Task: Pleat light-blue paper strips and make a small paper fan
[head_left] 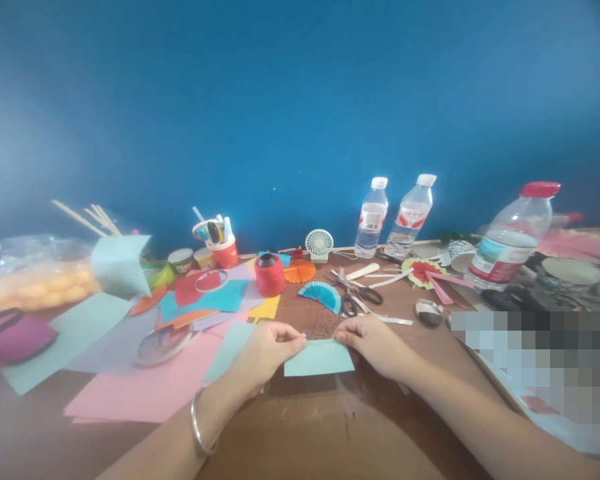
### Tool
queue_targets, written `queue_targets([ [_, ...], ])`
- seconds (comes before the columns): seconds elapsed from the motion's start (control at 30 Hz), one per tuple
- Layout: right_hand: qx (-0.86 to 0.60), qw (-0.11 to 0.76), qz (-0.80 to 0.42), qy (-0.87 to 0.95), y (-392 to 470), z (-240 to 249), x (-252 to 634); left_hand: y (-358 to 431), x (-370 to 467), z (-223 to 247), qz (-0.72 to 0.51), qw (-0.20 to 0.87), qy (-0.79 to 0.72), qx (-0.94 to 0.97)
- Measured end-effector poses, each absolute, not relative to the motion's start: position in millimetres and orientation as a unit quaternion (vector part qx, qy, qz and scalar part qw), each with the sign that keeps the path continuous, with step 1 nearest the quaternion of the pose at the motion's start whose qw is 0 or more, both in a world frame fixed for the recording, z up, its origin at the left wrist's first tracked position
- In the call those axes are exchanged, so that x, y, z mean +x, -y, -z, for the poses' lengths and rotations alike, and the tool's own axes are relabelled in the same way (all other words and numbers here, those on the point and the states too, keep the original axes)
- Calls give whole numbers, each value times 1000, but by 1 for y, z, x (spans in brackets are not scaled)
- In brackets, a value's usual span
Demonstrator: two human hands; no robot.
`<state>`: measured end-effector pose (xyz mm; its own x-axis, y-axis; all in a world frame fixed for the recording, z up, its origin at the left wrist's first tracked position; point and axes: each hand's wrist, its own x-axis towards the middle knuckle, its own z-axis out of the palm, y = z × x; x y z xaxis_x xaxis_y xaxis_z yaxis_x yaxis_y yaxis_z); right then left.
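Note:
A small pale green paper (320,360) lies between my two hands at the middle of the brown table. My left hand (275,347), with a silver bangle at its wrist, pinches the paper's upper left corner between thumb and fingers. At the upper right corner, my right hand (367,340) has its thumb and fingers closed on the same paper. Just beyond are a blue folded paper fan (320,297) and scissors (357,293) with dark handles. White paper strips lie around the scissors.
Coloured sheets (145,380) spread over the left side, with a red thread spool (269,275) behind them. Two water bottles (371,220) stand by the blue wall, and a larger red-capped bottle (513,237) stands at the right. A small white fan (319,245) is at the back.

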<state>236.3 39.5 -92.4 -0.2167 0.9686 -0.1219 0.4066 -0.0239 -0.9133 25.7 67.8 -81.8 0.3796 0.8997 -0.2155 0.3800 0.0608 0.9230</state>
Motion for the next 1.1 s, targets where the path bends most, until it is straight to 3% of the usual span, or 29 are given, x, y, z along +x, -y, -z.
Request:
queue_targets([
  [0.13,-513,366,-523,574,-47,99,243,-72,22,81,-252,506,-502,654],
  [0.23,-508,390,-479,601,-46,99,244,-70,22,81,-250,501,-506,656],
  [0.37,-540,322,-383,676,-38,93,237,-65,25,84,-244,520,-494,652],
  [0.63,-599,258,-358,668,-40,95,240,-73,19,83,-188,525,-488,671],
  [0.87,-590,233,-318,705,-42,98,243,-70,19,76,-218,347,-464,786],
  [1.1,-549,238,-270,754,-36,100,236,-66,27,84,-171,310,-381,854],
])
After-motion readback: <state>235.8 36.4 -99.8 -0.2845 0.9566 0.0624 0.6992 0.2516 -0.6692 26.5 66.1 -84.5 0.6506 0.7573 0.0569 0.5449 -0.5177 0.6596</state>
